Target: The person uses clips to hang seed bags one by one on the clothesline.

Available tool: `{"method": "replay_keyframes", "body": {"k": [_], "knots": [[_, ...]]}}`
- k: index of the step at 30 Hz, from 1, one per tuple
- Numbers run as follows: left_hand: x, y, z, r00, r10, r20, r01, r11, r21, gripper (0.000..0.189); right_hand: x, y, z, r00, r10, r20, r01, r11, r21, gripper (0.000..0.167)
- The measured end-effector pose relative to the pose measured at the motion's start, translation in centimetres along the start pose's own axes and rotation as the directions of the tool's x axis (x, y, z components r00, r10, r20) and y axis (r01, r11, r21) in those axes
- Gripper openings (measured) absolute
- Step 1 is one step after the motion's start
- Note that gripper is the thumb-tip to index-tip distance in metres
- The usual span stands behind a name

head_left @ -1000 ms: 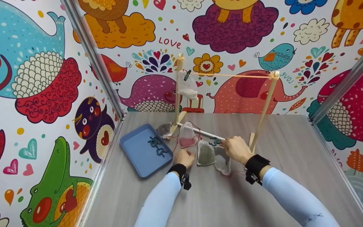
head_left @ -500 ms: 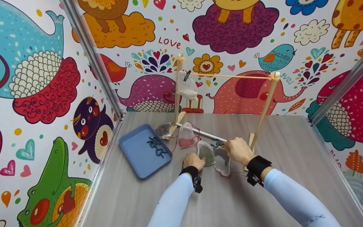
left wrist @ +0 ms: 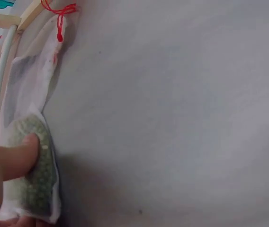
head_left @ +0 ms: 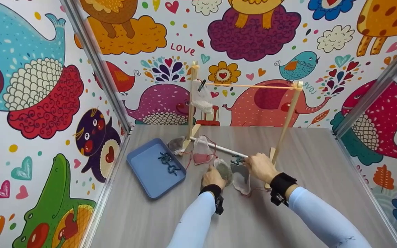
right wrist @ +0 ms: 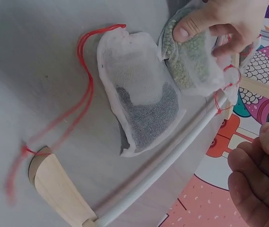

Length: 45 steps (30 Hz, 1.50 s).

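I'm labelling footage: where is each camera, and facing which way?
Head: on the head, facing forward and down at the pale wooden frame; left hand, right hand, pale blue sleeves show.
Left wrist: on that wrist, facing the white mesh bag of green grains; part of that hand shows.
Right wrist: on that wrist, facing left past the dark-filled white mesh bag; both hands show.
Shared by wrist views: both bags.

I have the left arm (head_left: 195, 218) and right arm (head_left: 322, 213) reaching forward, left hand (head_left: 213, 178) gripping, right hand (head_left: 261, 166) pinching, its fingers (right wrist: 249, 166) curled.
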<state>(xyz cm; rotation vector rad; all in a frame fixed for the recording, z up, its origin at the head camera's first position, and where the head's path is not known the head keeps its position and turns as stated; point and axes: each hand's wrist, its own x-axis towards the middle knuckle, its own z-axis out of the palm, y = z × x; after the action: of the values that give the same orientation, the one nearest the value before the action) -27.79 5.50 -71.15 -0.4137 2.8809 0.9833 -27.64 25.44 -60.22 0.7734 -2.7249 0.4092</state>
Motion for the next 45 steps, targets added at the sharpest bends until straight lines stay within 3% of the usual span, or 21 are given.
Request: {"method": "replay_keyframes", "body": {"k": [6, 9, 14, 19, 21, 23, 24, 26, 28, 30, 31, 34, 38, 45], "knots": [[0.5, -1.7, 0.5, 0.994, 0.081, 0.07, -0.082, 0.997, 0.007, 0.035, 0.1, -0.4, 0.1, 1.0, 0.007, 0.001, -0.007, 1.0, 0.009, 0.025], [0.5, -2.2, 0.2, 0.99, 0.12, 0.077, -0.119, 0.993, -0.014, 0.025, 0.3, -0.5, 0.0, 1.0, -0.003, -0.003, 0.003, 1.0, 0.016, 0.024], [0.3, -2.6, -0.7, 0.981, 0.193, -0.002, -0.192, 0.973, -0.127, 0.033, 0.6, -0.5, -0.4, 1.0, -0.005, -0.006, 0.006, 1.0, 0.027, 0.017], [-0.2, -1.6, -4.4, 0.979, 0.203, -0.03, -0.203, 0.939, -0.278, 0.044, 1.0, -0.6, -1.0, 0.999, 0.033, -0.006, -0.033, 0.998, 0.06, 0.016], [1.2, -1.9, -4.4, 0.963, 0.247, -0.105, -0.267, 0.917, -0.295, 0.044, 1.3, -0.6, -1.2, 0.999, 0.039, -0.015, -0.038, 0.998, 0.056, 0.02], [2.3, -1.7, -5.3, 0.947, 0.279, -0.159, -0.313, 0.909, -0.274, 0.041, 1.6, -0.6, -1.3, 0.999, 0.026, -0.031, -0.024, 0.999, 0.039, 0.023], [3.1, -1.7, -5.5, 0.929, 0.304, -0.212, -0.353, 0.901, -0.253, 0.038, 1.7, -0.6, -1.4, 0.999, 0.015, -0.04, -0.014, 0.999, 0.035, 0.023], [3.6, -1.0, -7.2, 0.907, 0.332, -0.258, -0.393, 0.888, -0.24, 0.04, 2.0, -0.6, -1.5, 0.999, -0.004, -0.053, 0.006, 1.0, 0.027, 0.023], [2.7, 0.9, -10.9, 0.918, 0.32, -0.234, -0.377, 0.887, -0.267, 0.046, 2.5, -0.7, -1.7, 0.998, -0.013, -0.056, 0.015, 0.999, 0.031, 0.023], [2.7, 2.2, -13.1, 0.905, 0.329, -0.272, -0.402, 0.87, -0.285, 0.052, 2.9, -0.8, -2.0, 0.998, -0.025, -0.062, 0.027, 0.999, 0.033, 0.024], [2.6, 3.2, -14.4, 0.909, 0.323, -0.264, -0.396, 0.866, -0.304, 0.053, 3.2, -0.9, -2.3, 0.997, -0.03, -0.067, 0.032, 0.999, 0.026, 0.025], [3.4, 5.1, -16.2, 0.879, 0.337, -0.337, -0.444, 0.835, -0.324, 0.048, 4.0, -1.0, -3.3, 0.995, -0.05, -0.09, 0.051, 0.999, 0.011, 0.026], [4.4, 7.0, -18.4, 0.851, 0.36, -0.382, -0.483, 0.822, -0.302, 0.042, 5.2, -1.3, -5.0, 0.99, -0.078, -0.115, 0.077, 0.997, -0.017, 0.021], [5.7, 9.6, -21.6, 0.831, 0.413, -0.372, -0.516, 0.823, -0.239, 0.047, 8.3, -2.2, -8.7, 0.986, -0.089, -0.142, 0.077, 0.993, -0.09, 0.015]]}}
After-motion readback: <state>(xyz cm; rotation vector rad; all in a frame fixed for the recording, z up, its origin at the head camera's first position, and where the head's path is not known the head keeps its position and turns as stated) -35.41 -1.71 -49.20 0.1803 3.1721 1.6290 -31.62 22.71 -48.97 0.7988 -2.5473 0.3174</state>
